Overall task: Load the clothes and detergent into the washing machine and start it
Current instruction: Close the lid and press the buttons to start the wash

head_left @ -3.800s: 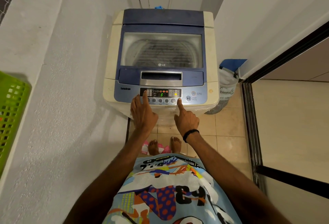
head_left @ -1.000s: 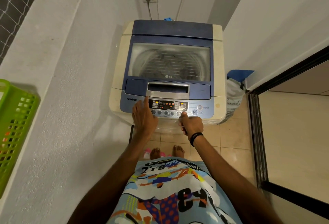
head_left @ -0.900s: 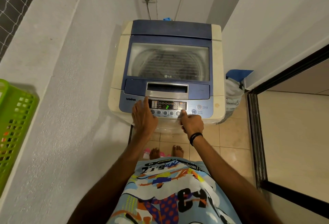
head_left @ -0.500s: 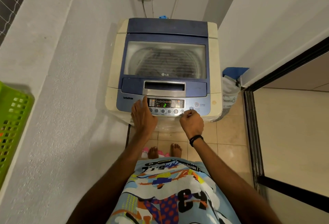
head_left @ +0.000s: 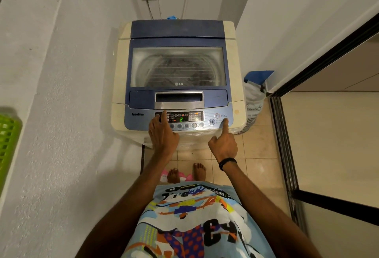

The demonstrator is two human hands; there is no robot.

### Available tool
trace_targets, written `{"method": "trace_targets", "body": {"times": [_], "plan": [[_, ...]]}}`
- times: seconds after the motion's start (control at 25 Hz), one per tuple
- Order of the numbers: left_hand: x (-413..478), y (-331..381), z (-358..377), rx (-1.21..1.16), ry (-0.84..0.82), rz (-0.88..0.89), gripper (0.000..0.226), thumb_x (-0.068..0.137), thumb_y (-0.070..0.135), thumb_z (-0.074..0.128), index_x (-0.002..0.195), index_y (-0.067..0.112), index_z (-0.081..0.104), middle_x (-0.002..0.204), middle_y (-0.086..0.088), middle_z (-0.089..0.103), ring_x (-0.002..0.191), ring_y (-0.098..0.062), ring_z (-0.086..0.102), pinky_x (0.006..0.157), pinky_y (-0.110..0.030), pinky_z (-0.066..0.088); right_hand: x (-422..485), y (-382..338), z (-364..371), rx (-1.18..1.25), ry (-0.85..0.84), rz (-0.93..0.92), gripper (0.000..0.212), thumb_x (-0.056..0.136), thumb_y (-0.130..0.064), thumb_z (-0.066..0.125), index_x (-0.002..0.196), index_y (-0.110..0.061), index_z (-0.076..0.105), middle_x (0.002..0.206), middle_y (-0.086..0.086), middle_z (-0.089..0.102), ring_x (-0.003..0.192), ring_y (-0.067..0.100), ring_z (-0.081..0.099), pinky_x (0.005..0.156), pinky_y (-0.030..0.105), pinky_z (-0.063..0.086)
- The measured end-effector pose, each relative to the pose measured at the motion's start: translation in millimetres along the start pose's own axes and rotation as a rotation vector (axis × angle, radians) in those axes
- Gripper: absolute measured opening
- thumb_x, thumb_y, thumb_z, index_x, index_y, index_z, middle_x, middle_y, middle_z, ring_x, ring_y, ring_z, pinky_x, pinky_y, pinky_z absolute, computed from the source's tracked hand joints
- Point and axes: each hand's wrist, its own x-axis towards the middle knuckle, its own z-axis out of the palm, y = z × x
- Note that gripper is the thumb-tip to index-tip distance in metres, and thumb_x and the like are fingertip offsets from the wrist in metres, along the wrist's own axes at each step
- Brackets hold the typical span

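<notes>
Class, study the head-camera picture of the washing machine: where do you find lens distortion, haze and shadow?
Head view: wide-angle distortion splays the door frame outward. The lid window of the washing machine looks hazy, dimming the drum inside. A soft shadow lies on the left wall beside it, while the display reads sharp.

Single wide-angle view from the wearer's head, facing forward and steeply down, washer (head_left: 178, 32) near and centred, shirt (head_left: 194, 222) along the bottom edge

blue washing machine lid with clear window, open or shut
Shut. The blue clear-windowed lid lies flat on the cream washing machine, its front edge against the control panel.
</notes>
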Motion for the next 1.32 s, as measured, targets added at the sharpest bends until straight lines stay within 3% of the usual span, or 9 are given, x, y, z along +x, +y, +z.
{"method": "trace_targets", "body": {"times": [0.16,0.32,0.6,1.08,1.32], "plan": [[-1.9,1.4,-0.6,-0.004,-0.010,-0.002,0.082,0.077,0.006,0.073,0.150,0.014,0.035,0.142,-0.014,0.050,0.136,-0.033,0.040,0.113,-0.046,0.040,3.2,5.3,-2.2,-0.092,-0.087,-0.047,0.103,0.080,-0.018,0.061,0.154,-0.041,-0.006,0.076,0.008,0.063,0.062,0.026,0.054,0.059,0.031,0.045],[-2.2,1.9,-2.0,-0.009,-0.002,0.014,0.081,0.076,0.006,0.072,0.149,0.013,0.036,0.140,-0.014,0.051,0.136,-0.032,0.041,0.114,-0.044,0.038,-0.8,3.5,1.6,-0.179,-0.115,-0.108,0.102,0.084,-0.022,0.064,0.152,-0.046,-0.009,0.083,0.009,0.069,0.070,0.028,0.063,0.062,0.033,0.048],[-4.3,5.7,-1.0,-0.014,0.006,0.021,0.079,0.077,0.006,0.072,0.148,0.013,0.037,0.139,-0.014,0.051,0.135,-0.032,0.042,0.113,-0.044,0.038,-12.1,0.2,6.3,-0.279,-0.158,-0.222,0.108,0.083,-0.010,0.063,0.152,-0.044,-0.013,0.078,0.009,0.063,0.060,0.023,0.055,0.056,0.032,0.045],[-9.2,8.4,4.0,-0.005,-0.009,0.032,0.080,0.078,0.008,0.073,0.149,0.013,0.036,0.145,-0.015,0.047,0.139,-0.033,0.038,0.115,-0.046,0.037,-12.9,7.7,2.8,-0.295,-0.193,-0.197,0.112,0.081,-0.008,0.064,0.151,-0.044,-0.016,0.078,0.009,0.061,0.063,0.025,0.060,0.059,0.036,0.054],[-11.2,9.7,5.5,-0.003,0.002,0.037,0.081,0.076,0.009,0.075,0.148,0.012,0.037,0.145,-0.014,0.049,0.138,-0.032,0.040,0.115,-0.045,0.037,-12.7,7.4,0.0,-0.298,-0.184,-0.206,0.111,0.080,-0.006,0.063,0.152,-0.043,-0.014,0.071,0.006,0.055,0.059,0.022,0.055,0.056,0.033,0.050]]}}
